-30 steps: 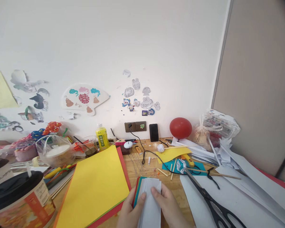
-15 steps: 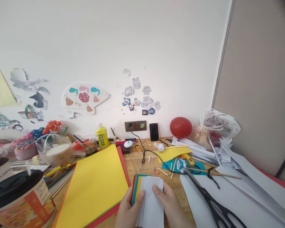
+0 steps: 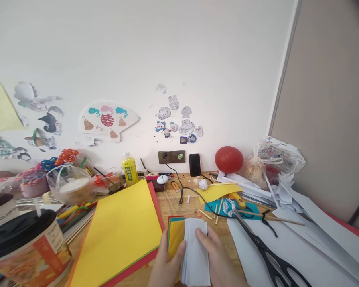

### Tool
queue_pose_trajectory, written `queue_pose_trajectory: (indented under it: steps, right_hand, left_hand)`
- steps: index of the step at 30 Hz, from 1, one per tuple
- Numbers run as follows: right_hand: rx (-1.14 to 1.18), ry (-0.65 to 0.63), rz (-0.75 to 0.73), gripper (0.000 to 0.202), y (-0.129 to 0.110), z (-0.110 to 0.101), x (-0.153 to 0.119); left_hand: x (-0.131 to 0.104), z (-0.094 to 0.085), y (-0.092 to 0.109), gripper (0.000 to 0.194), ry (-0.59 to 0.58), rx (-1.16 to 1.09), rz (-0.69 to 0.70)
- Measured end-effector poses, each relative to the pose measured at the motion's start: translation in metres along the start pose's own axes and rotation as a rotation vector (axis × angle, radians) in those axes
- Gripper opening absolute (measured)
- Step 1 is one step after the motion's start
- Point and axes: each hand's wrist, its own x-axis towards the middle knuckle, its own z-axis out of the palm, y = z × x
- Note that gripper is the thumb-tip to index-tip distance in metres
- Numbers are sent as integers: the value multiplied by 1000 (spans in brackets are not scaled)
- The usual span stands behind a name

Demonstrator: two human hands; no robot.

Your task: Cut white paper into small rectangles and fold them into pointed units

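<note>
At the bottom centre my two hands hold a bundle of narrow paper strips upright between them. My left hand (image 3: 167, 259) grips the coloured strips (image 3: 175, 238), yellow on top with teal, green and red edges behind, its thumb against the edge of the white part. White strips (image 3: 196, 253), slightly fanned along their left side, are pinched by my right hand (image 3: 217, 255), with its thumb on their front. The white strips partly cover the coloured ones. Left of my hands lies a stack of large yellow sheets (image 3: 119, 235) over green and red ones.
Black scissors (image 3: 261, 243) lie on white sheets (image 3: 248, 239) at the right. A lidded cup (image 3: 30, 247) stands at the lower left. Along the wall are a yellow bottle (image 3: 129, 169), a phone (image 3: 194, 165) and a red balloon (image 3: 229, 159). A black cable (image 3: 197, 193) crosses the table.
The white strips have shifted right across the coloured ones, so more of the yellow strip shows. The white strips' left edges are more fanned. The view has moved slightly.
</note>
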Motion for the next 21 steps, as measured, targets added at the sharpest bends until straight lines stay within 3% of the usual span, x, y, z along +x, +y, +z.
queue_pose_trajectory:
  steps: [6, 12, 17, 21]
  right_hand:
    - [-30, -23, 49, 52, 1, 3, -5]
    - [156, -10, 178, 38, -6, 2, 2]
    - [212, -52, 186, 42, -9, 2, 5]
    - [165, -47, 150, 31, -4, 1, 3]
  left_hand:
    - [-7, 3, 4, 85, -2, -200, -19]
    - [-7, -1, -5, 68, 7, -261, -166]
    - [-4, 0, -5, 74, 9, -257, -205]
    - [-3, -1, -10, 74, 2, -238, -212]
